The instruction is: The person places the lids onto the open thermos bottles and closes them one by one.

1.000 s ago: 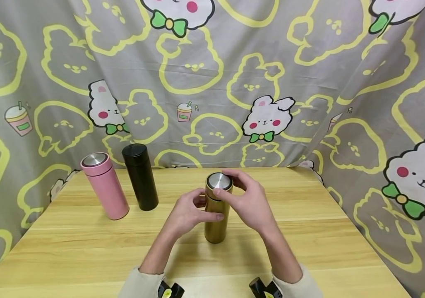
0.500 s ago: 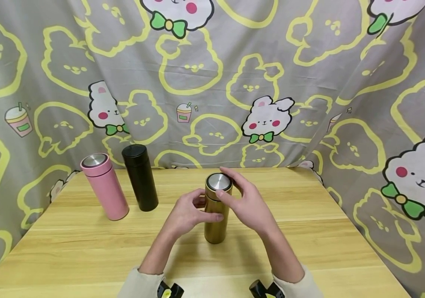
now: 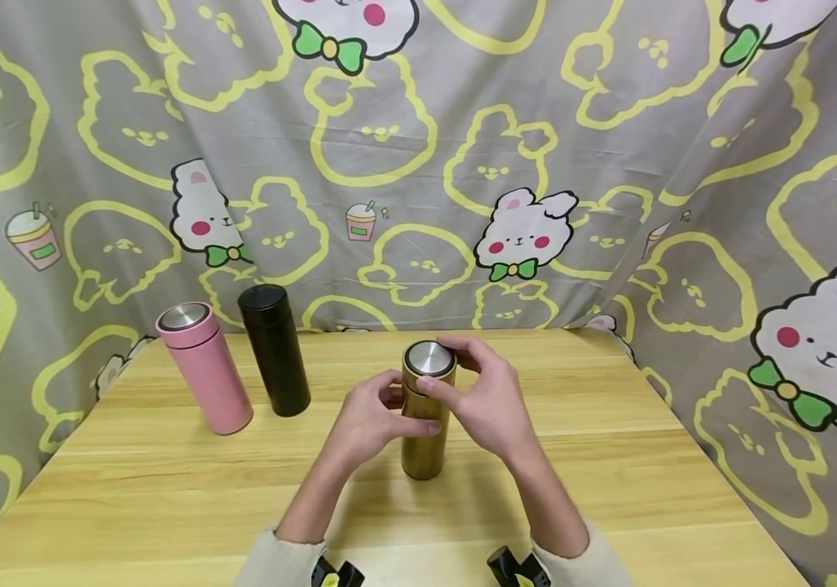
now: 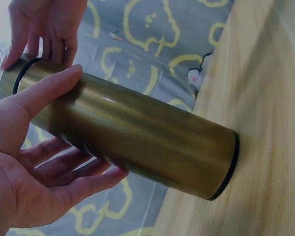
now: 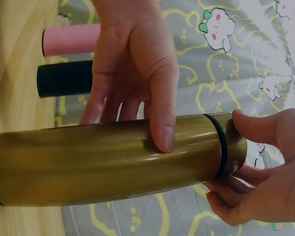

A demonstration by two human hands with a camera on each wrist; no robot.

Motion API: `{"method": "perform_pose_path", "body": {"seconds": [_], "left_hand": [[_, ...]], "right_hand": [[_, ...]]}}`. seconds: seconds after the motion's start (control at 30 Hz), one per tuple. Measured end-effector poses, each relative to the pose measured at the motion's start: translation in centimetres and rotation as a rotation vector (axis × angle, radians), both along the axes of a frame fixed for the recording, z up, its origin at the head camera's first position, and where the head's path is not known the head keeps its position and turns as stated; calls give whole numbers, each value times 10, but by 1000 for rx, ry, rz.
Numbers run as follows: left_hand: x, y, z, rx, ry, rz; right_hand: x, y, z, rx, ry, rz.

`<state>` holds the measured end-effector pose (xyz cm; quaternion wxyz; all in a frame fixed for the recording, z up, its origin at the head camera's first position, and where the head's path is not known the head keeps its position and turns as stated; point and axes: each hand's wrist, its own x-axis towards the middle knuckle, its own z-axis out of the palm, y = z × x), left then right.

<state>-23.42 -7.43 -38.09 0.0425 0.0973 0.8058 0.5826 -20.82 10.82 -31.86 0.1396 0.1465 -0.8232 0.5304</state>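
Observation:
A gold thermos flask point(image 3: 424, 452) stands upright on the wooden table, its lid point(image 3: 430, 357) topped by a silver disc. My left hand point(image 3: 368, 420) grips the body from the left, thumb across the near side and fingers behind. Up at the lid, my right hand point(image 3: 487, 395) holds the rim between the thumb in front and the fingers at the far side. In the left wrist view the flask point(image 4: 137, 130) shows a black ring below the lid and another at its base. The right wrist view has the right hand's fingers point(image 5: 231, 206) around the lid end.
To the left stand a pink thermos flask point(image 3: 213, 379) with a silver-topped lid and, beside it, a black thermos flask point(image 3: 276, 359). Behind the wooden table point(image 3: 169, 505) hangs a grey patterned curtain point(image 3: 403, 163), which also runs along both sides.
The right hand's fingers lifted slightly off the lid rim half a second ago and now lie against it again. The left hand and the flask stay in place.

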Motion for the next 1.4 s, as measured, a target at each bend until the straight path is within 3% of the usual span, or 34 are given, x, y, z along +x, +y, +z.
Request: {"method": "perform_pose_path", "body": {"seconds": [0.13, 0.23, 0.3, 0.5, 0.6, 0.73, 0.9, 1.1, 1.23, 1.4], "left_hand": [[0, 1, -1, -3, 13, 1], [0, 0, -1, -2, 12, -16], [-1, -2, -1, 0, 8, -36], [-3, -8, -1, 2, 15, -118], [-3, -8, 0, -4, 20, -127], [-2, -7, 2, -1, 7, -112], [0, -5, 3, 8, -8, -76], [1, -3, 3, 11, -1, -67], [0, -4, 3, 20, -5, -90], [0, -6, 3, 2, -6, -105]], "right_hand": [[1, -3, 0, 2, -14, -67], [0, -3, 1, 15, -40, -66], [0, -2, 2, 19, -62, -31], [-2, 1, 3, -30, -100, 187], [-2, 2, 4, -52, -96, 228], [-2, 2, 3, -53, -64, 185], [-2, -2, -1, -45, -24, 55], [-1, -6, -2, -26, -43, -51], [-1, -5, 1, 11, -79, -33], [-1, 2, 5, 19, -137, 101]]}}
